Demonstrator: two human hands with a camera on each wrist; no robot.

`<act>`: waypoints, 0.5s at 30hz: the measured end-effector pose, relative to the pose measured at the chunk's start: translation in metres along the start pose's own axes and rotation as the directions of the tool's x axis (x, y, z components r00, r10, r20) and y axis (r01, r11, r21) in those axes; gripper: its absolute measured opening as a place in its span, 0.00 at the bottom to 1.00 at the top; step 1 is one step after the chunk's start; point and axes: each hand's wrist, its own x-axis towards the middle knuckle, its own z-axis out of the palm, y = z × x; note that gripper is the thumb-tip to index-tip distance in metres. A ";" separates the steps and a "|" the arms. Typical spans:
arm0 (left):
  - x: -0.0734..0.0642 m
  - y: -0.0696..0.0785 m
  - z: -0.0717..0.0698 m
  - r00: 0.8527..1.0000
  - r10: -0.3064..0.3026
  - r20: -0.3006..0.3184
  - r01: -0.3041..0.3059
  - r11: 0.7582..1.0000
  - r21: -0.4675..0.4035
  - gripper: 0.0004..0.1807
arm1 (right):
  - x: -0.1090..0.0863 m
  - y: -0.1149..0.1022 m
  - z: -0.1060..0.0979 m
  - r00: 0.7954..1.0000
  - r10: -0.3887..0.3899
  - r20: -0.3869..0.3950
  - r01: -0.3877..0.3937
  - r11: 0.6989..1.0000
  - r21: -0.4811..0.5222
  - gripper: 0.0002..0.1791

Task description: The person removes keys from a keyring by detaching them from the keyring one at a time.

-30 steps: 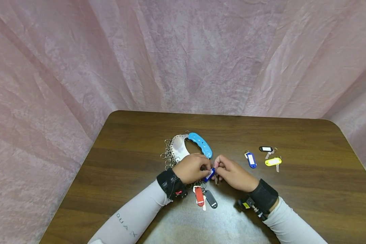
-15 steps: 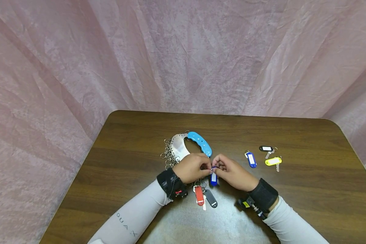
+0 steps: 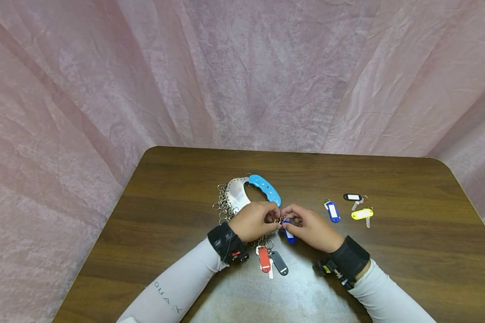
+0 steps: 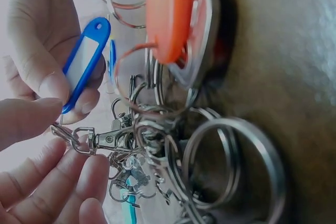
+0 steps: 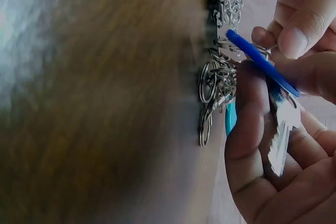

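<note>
My right hand (image 3: 315, 229) pinches a blue key tag (image 3: 289, 233) by its ring end. In the right wrist view a silver key (image 5: 283, 135) hangs from the blue tag, against the curled fingers. Facing it, my left hand (image 3: 252, 222) pinches a metal split ring (image 4: 65, 135) on a swivel clip (image 4: 107, 141). The tag's end meets that ring between the fingertips; whether it is threaded on is hidden. Under my left hand lies a silver curved key holder (image 3: 236, 194) with a blue handle (image 3: 265, 190) and several rings along its edge.
A red tag (image 3: 263, 259) and a dark grey tag (image 3: 280, 263) lie attached near the holder's front. To the right on the wooden table (image 3: 186, 170) lie another blue tag (image 3: 332, 211), a black tag (image 3: 352, 197) and a yellow tag (image 3: 362, 214), with keys.
The blue tag between my hands has swung from a slant to hanging down, then tilted slightly to the right. Both hands stay nearly in place, fingertips shifting.
</note>
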 end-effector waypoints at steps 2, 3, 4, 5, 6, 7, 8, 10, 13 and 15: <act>0.000 0.001 -0.001 1.000 -0.019 0.003 0.019 1.000 -0.015 0.11 | 0.000 0.001 -0.001 1.000 0.003 -0.001 -0.003 1.000 -0.011 0.11; 0.000 0.001 -0.001 1.000 -0.029 0.002 0.029 0.999 -0.018 0.12 | 0.001 0.002 -0.001 1.000 0.002 -0.001 -0.002 1.000 -0.013 0.11; 0.000 0.002 -0.002 0.999 -0.039 0.001 0.039 0.999 -0.022 0.12 | 0.001 0.003 -0.002 1.000 0.002 -0.001 -0.002 1.000 -0.010 0.11; 0.000 0.002 -0.002 0.999 -0.047 0.000 0.047 0.999 -0.023 0.13 | 0.001 0.004 -0.002 1.000 0.001 -0.002 -0.001 1.000 -0.010 0.11; 0.000 0.002 -0.002 0.998 -0.055 0.000 0.055 0.998 -0.025 0.14 | 0.002 0.005 -0.002 1.000 0.002 -0.002 -0.002 1.000 -0.005 0.11; 0.000 0.003 -0.002 0.998 -0.060 0.000 0.060 0.998 -0.028 0.14 | 0.002 0.005 -0.003 1.000 0.001 0.001 -0.001 1.000 0.010 0.11; 0.000 0.003 -0.003 0.998 -0.063 0.000 0.063 0.998 -0.030 0.14 | 0.002 0.006 -0.003 1.000 0.002 0.003 -0.002 1.000 0.023 0.11; 0.000 0.002 -0.003 0.998 -0.063 0.000 0.063 0.998 -0.030 0.13 | 0.003 0.006 -0.003 1.000 0.002 0.010 -0.003 0.999 0.053 0.11; 0.000 0.002 -0.002 0.998 -0.055 0.000 0.055 0.998 -0.034 0.12 | 0.002 0.006 -0.003 1.000 0.006 0.022 -0.008 0.995 0.097 0.11; 0.000 0.001 -0.002 0.999 -0.048 -0.001 0.048 0.998 -0.038 0.12 | 0.002 0.006 -0.003 1.000 0.010 0.026 -0.013 0.993 0.117 0.11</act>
